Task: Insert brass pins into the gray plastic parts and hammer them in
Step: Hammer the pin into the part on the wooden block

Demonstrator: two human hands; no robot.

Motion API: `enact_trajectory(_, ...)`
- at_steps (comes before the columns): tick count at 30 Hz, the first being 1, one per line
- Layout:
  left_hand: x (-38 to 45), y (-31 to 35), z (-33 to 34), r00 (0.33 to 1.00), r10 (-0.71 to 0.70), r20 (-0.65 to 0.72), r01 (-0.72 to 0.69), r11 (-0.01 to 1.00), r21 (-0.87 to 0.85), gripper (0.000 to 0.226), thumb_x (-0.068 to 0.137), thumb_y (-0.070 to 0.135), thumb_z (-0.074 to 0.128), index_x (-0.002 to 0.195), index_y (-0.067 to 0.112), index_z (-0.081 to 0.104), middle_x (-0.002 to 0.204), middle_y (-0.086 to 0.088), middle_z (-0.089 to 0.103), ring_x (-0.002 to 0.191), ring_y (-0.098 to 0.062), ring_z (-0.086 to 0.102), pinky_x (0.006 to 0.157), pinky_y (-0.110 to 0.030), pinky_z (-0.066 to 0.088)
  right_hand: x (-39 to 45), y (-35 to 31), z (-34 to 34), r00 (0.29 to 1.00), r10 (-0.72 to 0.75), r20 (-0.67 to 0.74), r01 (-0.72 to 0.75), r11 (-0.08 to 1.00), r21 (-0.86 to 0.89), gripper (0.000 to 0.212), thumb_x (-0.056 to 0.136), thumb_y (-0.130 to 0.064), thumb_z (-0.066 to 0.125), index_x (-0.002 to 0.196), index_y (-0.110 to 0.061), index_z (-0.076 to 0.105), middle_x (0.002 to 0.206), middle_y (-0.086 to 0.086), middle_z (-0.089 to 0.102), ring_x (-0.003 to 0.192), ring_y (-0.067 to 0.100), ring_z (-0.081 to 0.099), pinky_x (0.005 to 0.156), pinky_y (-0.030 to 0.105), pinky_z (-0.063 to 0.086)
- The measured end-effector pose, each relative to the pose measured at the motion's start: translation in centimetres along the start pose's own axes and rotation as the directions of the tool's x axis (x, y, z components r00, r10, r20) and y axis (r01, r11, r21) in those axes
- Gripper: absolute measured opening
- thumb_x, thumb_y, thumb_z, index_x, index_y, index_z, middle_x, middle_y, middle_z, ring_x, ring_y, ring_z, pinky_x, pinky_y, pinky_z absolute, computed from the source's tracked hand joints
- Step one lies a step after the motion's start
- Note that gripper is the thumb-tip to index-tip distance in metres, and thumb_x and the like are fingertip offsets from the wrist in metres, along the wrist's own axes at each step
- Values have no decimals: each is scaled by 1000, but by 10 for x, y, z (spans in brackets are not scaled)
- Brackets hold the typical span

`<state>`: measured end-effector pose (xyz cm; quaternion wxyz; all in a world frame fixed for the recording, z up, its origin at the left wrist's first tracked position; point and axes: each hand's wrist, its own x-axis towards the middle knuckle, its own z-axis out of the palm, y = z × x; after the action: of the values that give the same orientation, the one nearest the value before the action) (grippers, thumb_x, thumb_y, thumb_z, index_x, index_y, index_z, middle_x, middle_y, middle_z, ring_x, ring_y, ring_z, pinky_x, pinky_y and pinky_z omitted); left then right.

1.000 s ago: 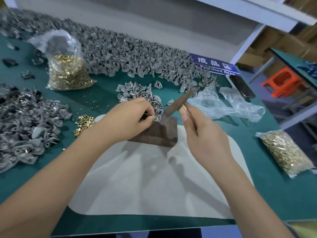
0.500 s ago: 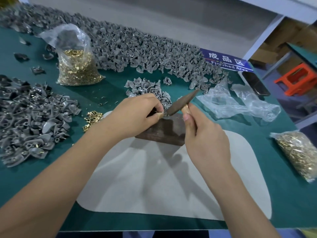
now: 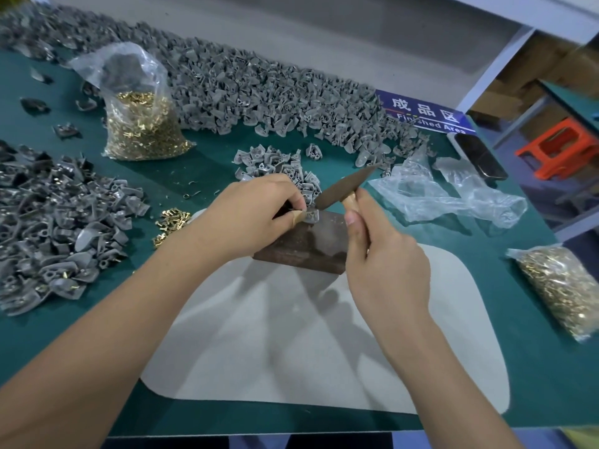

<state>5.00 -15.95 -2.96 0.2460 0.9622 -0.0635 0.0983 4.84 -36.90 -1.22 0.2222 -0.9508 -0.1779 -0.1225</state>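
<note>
My left hand (image 3: 256, 212) pinches a gray plastic part (image 3: 311, 216) against the top of a dark metal block (image 3: 304, 246) that sits at the far edge of a pale mat (image 3: 291, 345). My right hand (image 3: 382, 264) grips the wooden handle of a small hammer (image 3: 343, 187). The hammer's dark head touches the part from the right. A small heap of loose brass pins (image 3: 170, 223) lies left of the block. Just behind my left hand sits a small cluster of gray parts (image 3: 275, 163).
A large heap of gray parts (image 3: 48, 228) fills the left side, and a long bank of them (image 3: 259, 95) runs along the back. A bag of brass pins (image 3: 142, 124) stands back left; another pin bag (image 3: 560, 286) lies right. Empty plastic bags (image 3: 453, 192), a phone (image 3: 479, 155) and a blue sign (image 3: 424, 113) sit back right.
The hammer head has come down from a raised tilt onto the part under my left fingers. The camera has shifted, so the whole scene sits differently in the frame.
</note>
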Motion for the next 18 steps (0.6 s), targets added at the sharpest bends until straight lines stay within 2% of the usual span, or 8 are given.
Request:
enact_trajectory(2, 0, -1, 0, 1000, -3, 1, 3, 1000, -8, 8, 99, 37, 59, 103, 34, 65, 110, 18, 60, 104, -8, 57, 75, -30, 40, 1, 0, 1, 999, -2, 33, 2, 1000, -18, 44, 107, -46, 32, 148, -38, 48, 100, 4, 75, 86, 38, 65, 60, 39, 36)
enact_trajectory(5, 0, -1, -1, 1000, -5, 0, 5, 1000, -17, 8, 98, 37, 59, 103, 34, 65, 110, 18, 61, 105, -8, 57, 75, -30, 40, 2, 1, 0, 999, -3, -43, 3, 1000, 0, 44, 107, -44, 34, 147, -37, 50, 97, 5, 76, 83, 38, 66, 59, 37, 36)
enact_trajectory(8, 0, -1, -1, 1000, -3, -3, 3, 1000, -11, 8, 98, 36, 60, 103, 34, 66, 111, 17, 62, 106, -9, 57, 75, -30, 40, 3, -1, 0, 1000, -27, 16, 27, 999, 18, 41, 108, -42, 37, 146, -37, 51, 96, 5, 75, 84, 38, 65, 60, 38, 38)
enact_trajectory(11, 1, -2, -2, 1000, -4, 3, 4, 1000, -21, 8, 98, 36, 60, 103, 34, 66, 111, 17, 62, 106, -9, 57, 75, -30, 41, 5, 1, -2, 1000, -25, -5, 25, 999, 37, 42, 108, -41, 37, 147, -34, 51, 94, 7, 75, 82, 38, 65, 60, 38, 39)
enact_trajectory(14, 1, -3, -1, 1000, -2, 4, 2, 1000, -25, 9, 98, 36, 60, 103, 34, 66, 111, 17, 62, 106, -9, 57, 75, -30, 41, 4, 0, -4, 999, -29, 40, 29, 1000, 7, 41, 108, -43, 36, 145, -38, 51, 92, 4, 74, 81, 37, 65, 58, 38, 40)
enact_trajectory(16, 1, -3, -1, 1000, -6, 9, 6, 1000, -30, 10, 98, 36, 60, 104, 33, 67, 111, 17, 63, 106, -9, 57, 76, -30, 41, 4, 0, -5, 1000, -24, 5, 24, 1000, 19, 42, 108, -42, 36, 147, -37, 50, 91, 5, 74, 78, 36, 64, 58, 40, 43)
enact_trajectory(18, 1, -3, -2, 1000, -14, 9, 14, 999, -29, 11, 98, 37, 60, 105, 33, 67, 112, 16, 63, 107, -10, 57, 76, -31, 42, 3, -1, -6, 999, -47, 26, 47, 999, -11, 41, 107, -43, 35, 146, -41, 48, 90, 5, 74, 77, 37, 64, 57, 39, 40)
